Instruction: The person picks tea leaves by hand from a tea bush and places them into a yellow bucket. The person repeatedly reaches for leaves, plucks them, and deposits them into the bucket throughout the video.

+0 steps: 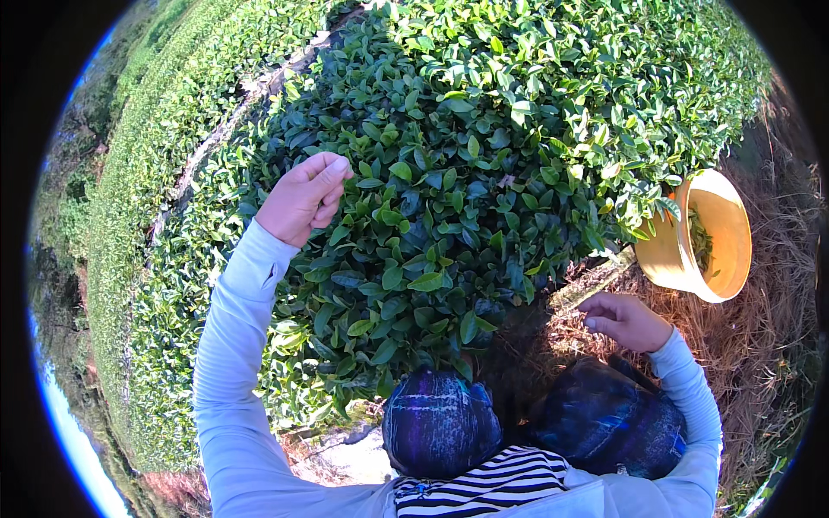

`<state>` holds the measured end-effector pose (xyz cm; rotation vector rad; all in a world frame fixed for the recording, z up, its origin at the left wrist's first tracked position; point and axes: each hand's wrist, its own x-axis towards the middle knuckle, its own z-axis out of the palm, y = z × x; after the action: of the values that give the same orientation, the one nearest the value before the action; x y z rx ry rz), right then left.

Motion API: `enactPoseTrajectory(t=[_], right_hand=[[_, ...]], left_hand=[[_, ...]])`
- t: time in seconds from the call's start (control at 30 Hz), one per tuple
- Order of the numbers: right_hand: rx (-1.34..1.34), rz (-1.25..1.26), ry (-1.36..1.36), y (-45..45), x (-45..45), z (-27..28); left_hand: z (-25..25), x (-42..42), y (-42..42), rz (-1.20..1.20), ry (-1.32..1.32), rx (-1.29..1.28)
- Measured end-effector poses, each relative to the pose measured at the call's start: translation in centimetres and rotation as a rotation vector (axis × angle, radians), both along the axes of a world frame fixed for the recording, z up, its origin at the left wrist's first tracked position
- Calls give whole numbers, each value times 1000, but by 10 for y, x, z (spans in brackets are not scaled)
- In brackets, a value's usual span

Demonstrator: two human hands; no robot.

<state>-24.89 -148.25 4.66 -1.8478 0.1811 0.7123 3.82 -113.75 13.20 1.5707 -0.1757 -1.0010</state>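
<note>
My left hand [307, 197] is raised over the left part of a dense, leafy green bush [414, 246], which looks like a tea bush. Its fingers are curled in, and whether something small lies between them cannot be told. Lower right, my right hand [627, 320] hovers above dry ground litter, its thumb and fingers bent; nothing can be made out in it. Above and to the right of that hand, a yellow plastic bucket [660, 252] leans on its side at the bush's edge, its mouth facing right, with some green leaves [699, 239] inside.
A pale stick or branch [592, 281] lies between the bush and the bucket. Dry brown needles or straw [771, 337] cover the ground at the right. My dark-clad knees [440, 424] are against the bush's near side. A narrow gap [214, 139] separates it from further rows at the left.
</note>
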Motion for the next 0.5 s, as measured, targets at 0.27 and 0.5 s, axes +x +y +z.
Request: enactPoseTrajectory(t=[0.27,0.5], right_hand=[[281,-84,-57,-7,9,-8],[212,-77,-150,-10,-9,-22]], left_hand=[[-15,-44,-103,-356,-1051,258],[-42,-34,-155,-726,-1609,908]])
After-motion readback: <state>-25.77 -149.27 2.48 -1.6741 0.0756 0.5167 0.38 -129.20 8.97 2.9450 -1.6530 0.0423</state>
